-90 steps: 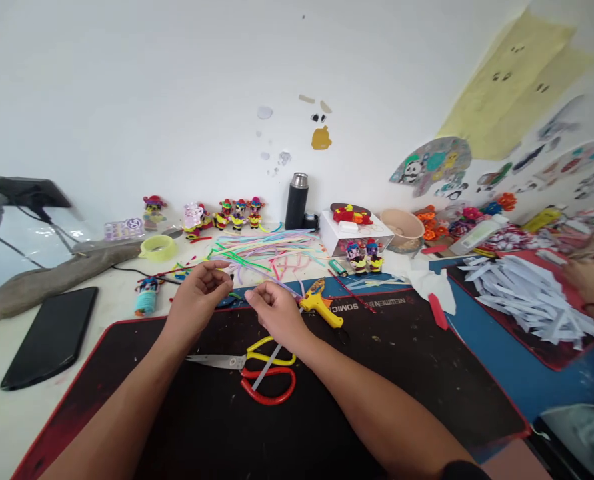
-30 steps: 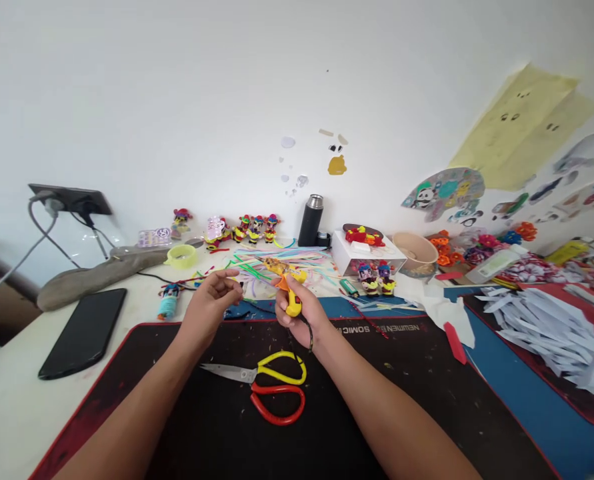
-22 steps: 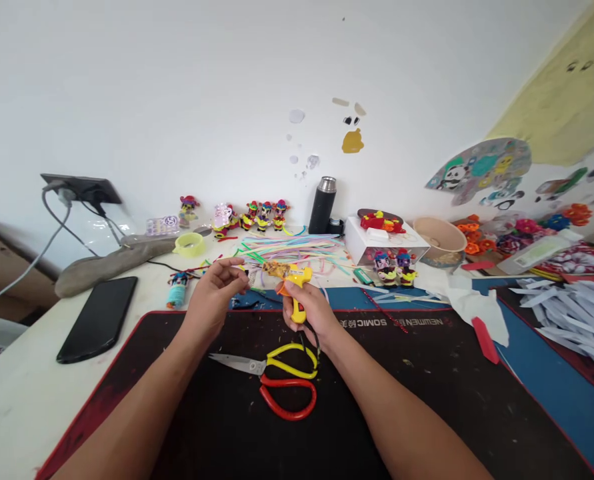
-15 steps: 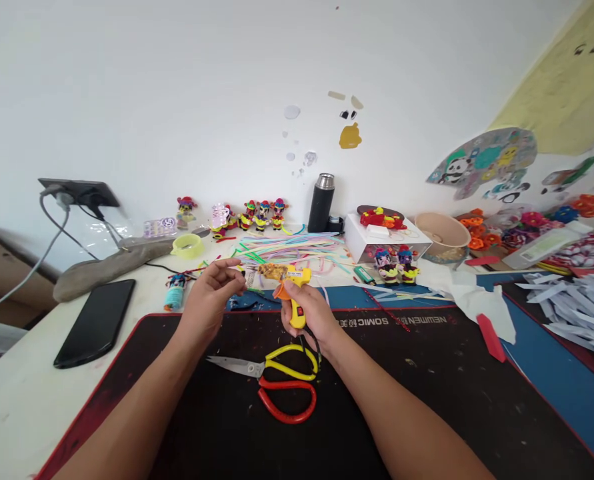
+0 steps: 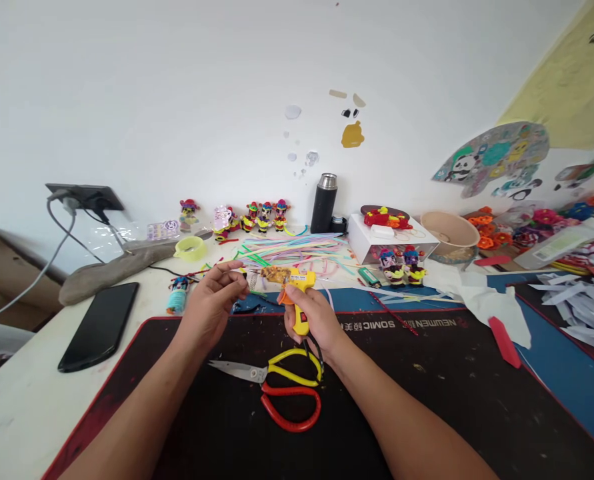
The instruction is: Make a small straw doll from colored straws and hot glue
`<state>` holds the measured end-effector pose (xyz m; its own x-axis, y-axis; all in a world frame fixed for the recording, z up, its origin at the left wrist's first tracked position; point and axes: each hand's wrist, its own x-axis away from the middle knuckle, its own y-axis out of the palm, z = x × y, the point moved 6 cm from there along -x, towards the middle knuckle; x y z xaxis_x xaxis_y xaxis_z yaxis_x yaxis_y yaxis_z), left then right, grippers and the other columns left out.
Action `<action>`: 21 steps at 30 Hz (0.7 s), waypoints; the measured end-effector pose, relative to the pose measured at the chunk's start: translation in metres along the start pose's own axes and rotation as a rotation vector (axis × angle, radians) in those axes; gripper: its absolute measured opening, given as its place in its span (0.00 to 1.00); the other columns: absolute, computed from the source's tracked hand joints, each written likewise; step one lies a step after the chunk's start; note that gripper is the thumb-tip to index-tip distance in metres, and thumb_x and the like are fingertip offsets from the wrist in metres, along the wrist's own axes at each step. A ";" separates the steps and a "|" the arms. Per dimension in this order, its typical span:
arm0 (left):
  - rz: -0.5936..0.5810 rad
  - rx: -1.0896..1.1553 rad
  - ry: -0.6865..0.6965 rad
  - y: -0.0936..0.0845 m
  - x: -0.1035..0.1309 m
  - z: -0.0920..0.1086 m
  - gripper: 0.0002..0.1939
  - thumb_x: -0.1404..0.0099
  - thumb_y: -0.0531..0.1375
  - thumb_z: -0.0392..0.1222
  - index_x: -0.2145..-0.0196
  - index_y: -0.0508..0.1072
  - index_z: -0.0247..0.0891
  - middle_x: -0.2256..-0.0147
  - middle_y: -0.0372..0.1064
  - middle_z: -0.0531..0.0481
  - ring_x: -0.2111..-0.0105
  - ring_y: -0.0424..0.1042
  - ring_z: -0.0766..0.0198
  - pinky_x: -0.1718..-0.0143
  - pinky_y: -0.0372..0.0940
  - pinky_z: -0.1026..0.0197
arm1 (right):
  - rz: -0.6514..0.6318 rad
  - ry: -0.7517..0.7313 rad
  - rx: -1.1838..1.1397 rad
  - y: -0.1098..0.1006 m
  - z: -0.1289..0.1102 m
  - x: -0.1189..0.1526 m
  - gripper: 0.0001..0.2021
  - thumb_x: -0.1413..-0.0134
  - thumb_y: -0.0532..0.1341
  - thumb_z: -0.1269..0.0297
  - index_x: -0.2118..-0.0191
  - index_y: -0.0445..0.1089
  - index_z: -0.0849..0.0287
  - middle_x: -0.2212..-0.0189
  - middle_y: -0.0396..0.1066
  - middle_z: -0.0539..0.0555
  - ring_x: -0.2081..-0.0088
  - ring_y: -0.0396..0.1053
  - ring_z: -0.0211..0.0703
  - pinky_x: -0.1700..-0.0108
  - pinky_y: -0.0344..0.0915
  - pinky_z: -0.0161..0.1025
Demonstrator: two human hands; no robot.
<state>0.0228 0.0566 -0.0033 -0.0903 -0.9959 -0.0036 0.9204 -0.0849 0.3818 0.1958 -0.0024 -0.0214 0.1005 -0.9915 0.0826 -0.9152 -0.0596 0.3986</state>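
Observation:
My right hand [image 5: 313, 312] is closed around the handle of a yellow hot glue gun [image 5: 301, 293], whose stained nozzle end points left. Just left of that nozzle, my left hand [image 5: 217, 293] pinches with thumb and forefinger. A small dark bit shows at its fingertips, too small to name. Below both hands, scissors [image 5: 271, 373] with one yellow and one red handle lie on the black desk mat [image 5: 217, 427], blades to the left. The gun's black cord hangs down by the yellow handle. A small doll [image 5: 177, 295] with a pale blue body stands left of my left wrist.
Coloured pipe cleaners [image 5: 297, 250] lie behind my hands. Farther back stand several small dolls [image 5: 265, 217] and a black thermos [image 5: 323, 203]. A white box [image 5: 367, 245] and a bowl [image 5: 449, 230] sit right. A phone [image 5: 99, 327] lies left; paper strips [image 5: 581, 300] are heaped far right.
My left fingertips have drawn a little closer together near the nozzle. The glue gun stays in my right hand, and the whole view has shifted slightly.

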 end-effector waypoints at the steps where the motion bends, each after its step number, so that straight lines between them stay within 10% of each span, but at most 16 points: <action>1: 0.000 0.010 -0.003 0.000 0.000 0.000 0.24 0.52 0.77 0.39 0.56 0.79 0.37 0.72 0.73 0.54 0.73 0.70 0.66 0.70 0.63 0.64 | -0.007 0.000 0.012 0.000 0.001 0.000 0.29 0.45 0.66 0.38 0.81 0.63 0.58 0.90 0.59 0.46 0.90 0.56 0.33 0.86 0.45 0.32; 21: -0.007 0.130 -0.080 -0.001 -0.001 -0.003 0.23 0.51 0.78 0.36 0.57 0.81 0.36 0.71 0.73 0.53 0.72 0.72 0.67 0.71 0.66 0.67 | 0.006 -0.002 0.122 0.001 0.003 0.004 0.32 0.44 0.65 0.33 0.81 0.65 0.57 0.90 0.59 0.47 0.90 0.55 0.34 0.86 0.46 0.34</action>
<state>0.0232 0.0578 -0.0069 -0.1310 -0.9893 0.0649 0.8632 -0.0816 0.4982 0.1940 -0.0067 -0.0238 0.0940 -0.9921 0.0832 -0.9564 -0.0668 0.2843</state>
